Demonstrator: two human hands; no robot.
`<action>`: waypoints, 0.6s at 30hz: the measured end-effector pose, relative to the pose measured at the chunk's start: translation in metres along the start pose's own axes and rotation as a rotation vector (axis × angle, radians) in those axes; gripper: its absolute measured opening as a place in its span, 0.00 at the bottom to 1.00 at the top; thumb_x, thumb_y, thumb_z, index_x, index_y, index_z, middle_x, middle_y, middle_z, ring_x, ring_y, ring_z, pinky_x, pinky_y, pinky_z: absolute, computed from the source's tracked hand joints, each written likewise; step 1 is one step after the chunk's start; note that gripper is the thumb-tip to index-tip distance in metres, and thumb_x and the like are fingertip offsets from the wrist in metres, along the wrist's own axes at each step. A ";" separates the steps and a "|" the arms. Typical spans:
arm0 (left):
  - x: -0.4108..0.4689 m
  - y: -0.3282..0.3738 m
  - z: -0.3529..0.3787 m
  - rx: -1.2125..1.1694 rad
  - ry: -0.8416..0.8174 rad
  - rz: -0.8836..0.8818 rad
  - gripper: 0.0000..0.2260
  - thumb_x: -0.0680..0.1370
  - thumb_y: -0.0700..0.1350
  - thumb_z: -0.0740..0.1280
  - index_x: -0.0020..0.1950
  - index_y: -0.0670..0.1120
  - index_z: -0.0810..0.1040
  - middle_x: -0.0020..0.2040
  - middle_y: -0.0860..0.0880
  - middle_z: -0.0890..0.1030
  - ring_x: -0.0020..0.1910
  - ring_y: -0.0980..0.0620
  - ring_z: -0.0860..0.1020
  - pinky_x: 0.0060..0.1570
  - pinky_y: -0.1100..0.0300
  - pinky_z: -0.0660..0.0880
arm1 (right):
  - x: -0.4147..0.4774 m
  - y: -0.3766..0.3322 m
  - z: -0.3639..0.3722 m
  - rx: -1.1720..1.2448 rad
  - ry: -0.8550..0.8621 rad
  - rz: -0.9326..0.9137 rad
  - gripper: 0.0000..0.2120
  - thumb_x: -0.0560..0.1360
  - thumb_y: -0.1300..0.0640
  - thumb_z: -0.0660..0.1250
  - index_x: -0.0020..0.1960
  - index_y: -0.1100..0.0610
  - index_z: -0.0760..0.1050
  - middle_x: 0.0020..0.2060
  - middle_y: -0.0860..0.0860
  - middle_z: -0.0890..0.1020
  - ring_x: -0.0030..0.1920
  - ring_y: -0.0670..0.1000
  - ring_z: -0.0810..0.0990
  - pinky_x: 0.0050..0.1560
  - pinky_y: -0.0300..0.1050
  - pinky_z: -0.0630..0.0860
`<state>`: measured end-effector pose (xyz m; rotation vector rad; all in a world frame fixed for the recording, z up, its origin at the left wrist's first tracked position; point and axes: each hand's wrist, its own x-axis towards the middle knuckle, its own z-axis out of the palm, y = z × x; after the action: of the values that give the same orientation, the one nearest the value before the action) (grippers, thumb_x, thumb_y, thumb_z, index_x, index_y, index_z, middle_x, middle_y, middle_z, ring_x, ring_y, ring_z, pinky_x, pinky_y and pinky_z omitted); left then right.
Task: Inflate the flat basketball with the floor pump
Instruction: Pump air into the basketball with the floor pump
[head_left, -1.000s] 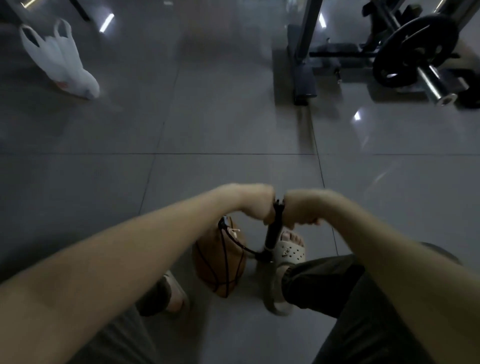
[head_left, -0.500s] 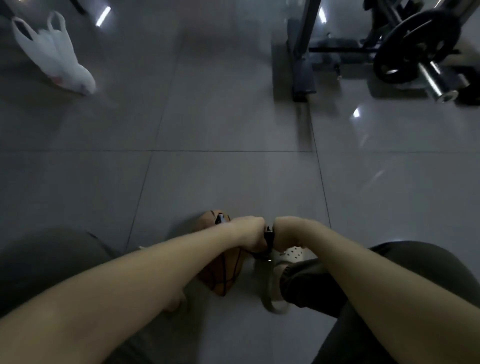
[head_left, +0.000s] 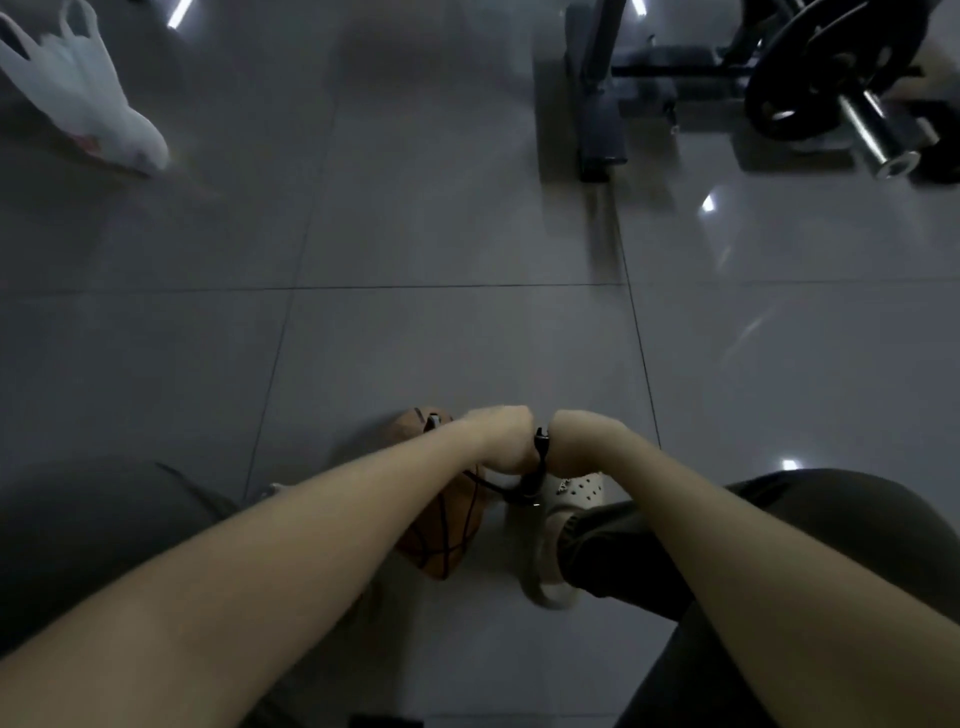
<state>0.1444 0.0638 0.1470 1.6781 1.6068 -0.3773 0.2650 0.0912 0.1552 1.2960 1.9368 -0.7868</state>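
Observation:
An orange basketball (head_left: 441, 540) lies on the grey tiled floor between my feet, partly hidden under my left forearm. A black floor pump (head_left: 537, 467) stands just right of it, and its thin black hose (head_left: 488, 484) runs to the ball. My left hand (head_left: 501, 439) grips the left side of the pump handle. My right hand (head_left: 576, 441) grips the right side. Both fists sit low, close above the pump body. The handle itself is almost fully hidden by my hands.
My right foot in a pale clog (head_left: 561, 525) stands by the pump base. A white plastic bag (head_left: 83, 98) lies at the far left. A weight rack with a barbell plate (head_left: 831, 67) and a steel post (head_left: 597, 104) stands at the far right.
Both hands have pushed the pump handle down toward the floor; the pump shaft seen a second ago is now mostly hidden. The last half second shows little further movement.

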 end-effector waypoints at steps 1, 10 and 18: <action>0.002 0.000 0.010 0.020 0.002 -0.003 0.08 0.75 0.47 0.69 0.41 0.46 0.74 0.38 0.48 0.79 0.36 0.47 0.78 0.33 0.57 0.71 | 0.003 0.001 0.009 0.002 0.003 0.020 0.09 0.75 0.55 0.67 0.38 0.55 0.72 0.36 0.50 0.77 0.40 0.53 0.78 0.47 0.48 0.79; -0.015 0.006 -0.004 0.084 -0.014 -0.007 0.07 0.76 0.48 0.72 0.41 0.46 0.78 0.39 0.47 0.80 0.34 0.49 0.76 0.34 0.58 0.72 | -0.023 -0.003 -0.020 -0.044 -0.138 -0.043 0.06 0.76 0.58 0.69 0.42 0.58 0.74 0.35 0.52 0.76 0.33 0.51 0.74 0.34 0.42 0.73; -0.063 0.026 -0.097 0.046 0.036 0.061 0.06 0.75 0.44 0.73 0.39 0.45 0.80 0.34 0.48 0.78 0.31 0.50 0.74 0.29 0.58 0.69 | -0.079 -0.001 -0.095 0.068 -0.020 -0.091 0.05 0.75 0.58 0.70 0.43 0.58 0.76 0.32 0.52 0.75 0.28 0.49 0.71 0.28 0.40 0.71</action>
<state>0.1302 0.0886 0.2620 1.7737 1.5804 -0.3577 0.2676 0.1229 0.2743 1.2417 1.9795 -0.9146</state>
